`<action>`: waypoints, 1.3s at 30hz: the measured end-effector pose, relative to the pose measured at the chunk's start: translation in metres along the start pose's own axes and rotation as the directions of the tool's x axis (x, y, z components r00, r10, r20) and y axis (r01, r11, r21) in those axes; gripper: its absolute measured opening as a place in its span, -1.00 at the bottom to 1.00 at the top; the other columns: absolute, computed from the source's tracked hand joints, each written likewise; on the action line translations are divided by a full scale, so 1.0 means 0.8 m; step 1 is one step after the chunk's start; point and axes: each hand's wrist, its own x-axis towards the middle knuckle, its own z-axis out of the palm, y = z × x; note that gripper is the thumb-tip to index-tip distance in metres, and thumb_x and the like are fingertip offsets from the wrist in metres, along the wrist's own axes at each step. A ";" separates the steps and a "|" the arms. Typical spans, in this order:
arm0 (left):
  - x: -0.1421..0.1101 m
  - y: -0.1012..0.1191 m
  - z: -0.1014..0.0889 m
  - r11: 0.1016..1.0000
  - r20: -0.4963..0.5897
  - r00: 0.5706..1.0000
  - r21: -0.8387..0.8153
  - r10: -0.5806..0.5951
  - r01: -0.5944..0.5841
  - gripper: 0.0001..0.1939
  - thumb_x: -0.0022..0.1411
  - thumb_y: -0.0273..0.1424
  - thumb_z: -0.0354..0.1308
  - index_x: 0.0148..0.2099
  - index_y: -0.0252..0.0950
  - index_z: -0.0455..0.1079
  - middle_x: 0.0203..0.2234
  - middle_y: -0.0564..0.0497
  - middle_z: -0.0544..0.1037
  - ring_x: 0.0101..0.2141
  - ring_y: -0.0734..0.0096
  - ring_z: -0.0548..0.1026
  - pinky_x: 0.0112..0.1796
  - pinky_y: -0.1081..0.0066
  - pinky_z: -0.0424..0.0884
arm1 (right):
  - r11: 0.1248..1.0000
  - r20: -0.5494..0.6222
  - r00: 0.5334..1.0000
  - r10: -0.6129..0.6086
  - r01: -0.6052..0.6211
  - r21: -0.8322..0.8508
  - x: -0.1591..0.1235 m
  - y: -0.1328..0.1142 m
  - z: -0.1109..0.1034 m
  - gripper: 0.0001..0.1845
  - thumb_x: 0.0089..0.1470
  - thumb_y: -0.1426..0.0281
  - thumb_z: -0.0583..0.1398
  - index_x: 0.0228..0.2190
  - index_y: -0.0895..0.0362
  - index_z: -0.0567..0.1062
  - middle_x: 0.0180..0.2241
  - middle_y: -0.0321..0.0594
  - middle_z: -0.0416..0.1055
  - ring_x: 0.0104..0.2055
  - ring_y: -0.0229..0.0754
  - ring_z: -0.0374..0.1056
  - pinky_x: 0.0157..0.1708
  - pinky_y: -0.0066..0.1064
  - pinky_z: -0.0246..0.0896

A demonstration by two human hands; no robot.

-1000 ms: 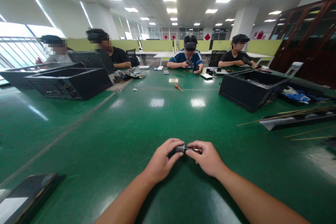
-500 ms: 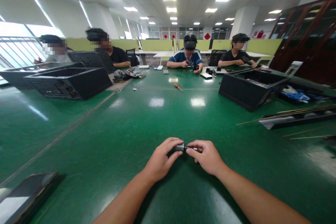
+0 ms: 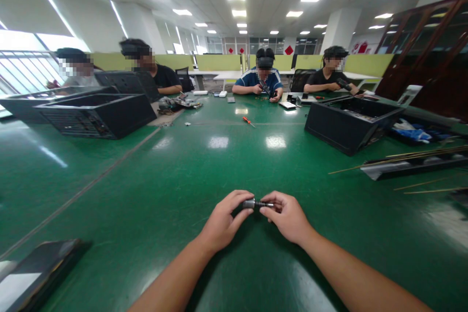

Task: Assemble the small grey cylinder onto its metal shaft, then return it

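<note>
Just above the green table, my left hand (image 3: 225, 222) grips a small grey metal cylinder (image 3: 248, 203), its thumb below and fingers above. From the cylinder's right end sticks a thin dark, ridged shaft (image 3: 262, 204) with a bright tip; the whole looks like a small motor, though its kind is not certain. My right hand (image 3: 287, 217) is curled around the shaft, thumb in front and fingers behind. The part lies level between the two hands, and my left palm hides its far left end.
An orange screwdriver (image 3: 248, 121) lies mid-table. Black computer cases stand left (image 3: 97, 114) and right (image 3: 349, 126). Thin brass-coloured rods rest over a metal channel (image 3: 409, 165) on the right. A dark flat panel (image 3: 36, 273) lies front left. Several people sit across the table.
My right fingers have shifted and loosened slightly around the shaft, so more of it shows. Both hands have risen a little with the part. My left hand keeps its grip.
</note>
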 end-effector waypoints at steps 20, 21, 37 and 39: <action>0.000 -0.002 -0.002 0.999 -0.069 0.998 0.032 -0.012 0.014 -0.71 0.28 -0.39 0.12 0.05 -0.21 0.39 -0.09 -0.09 0.51 -0.07 0.31 0.49 -0.02 0.28 0.42 | 1.000 0.004 1.000 0.005 -0.005 0.016 -0.002 -0.011 0.000 -0.72 0.04 0.21 0.25 -0.31 0.17 0.47 -0.51 -0.29 0.42 -0.56 -0.29 0.32 -0.53 -0.46 0.22; 0.000 -0.002 -0.002 0.999 -0.072 0.997 0.034 -0.009 0.011 -0.71 0.28 -0.39 0.12 0.05 -0.21 0.39 -0.10 -0.09 0.51 -0.07 0.30 0.49 -0.02 0.28 0.43 | 1.000 0.005 1.000 0.003 -0.004 0.016 -0.002 -0.011 0.000 -0.72 0.04 0.20 0.25 -0.31 0.17 0.47 -0.50 -0.28 0.42 -0.56 -0.29 0.32 -0.53 -0.46 0.22; 0.003 -0.001 -0.005 0.999 -0.096 0.995 0.033 -0.038 0.041 -0.72 0.29 -0.37 0.11 0.04 -0.23 0.39 -0.10 -0.10 0.52 -0.07 0.29 0.48 -0.01 0.24 0.41 | 0.999 -0.020 1.000 -0.003 0.004 0.054 0.001 -0.009 -0.002 -0.64 0.09 0.11 0.19 -0.27 0.16 0.41 -0.42 -0.18 0.50 -0.58 -0.28 0.33 -0.49 -0.42 0.25; 0.003 0.000 -0.005 0.998 -0.101 0.994 0.034 -0.041 0.045 -0.73 0.28 -0.37 0.11 0.03 -0.23 0.40 -0.10 -0.10 0.52 -0.08 0.29 0.49 -0.02 0.25 0.41 | 0.998 -0.022 1.000 -0.005 0.006 0.059 0.001 -0.008 -0.002 -0.64 0.09 0.11 0.19 -0.26 0.16 0.40 -0.42 -0.19 0.50 -0.59 -0.29 0.32 -0.49 -0.42 0.24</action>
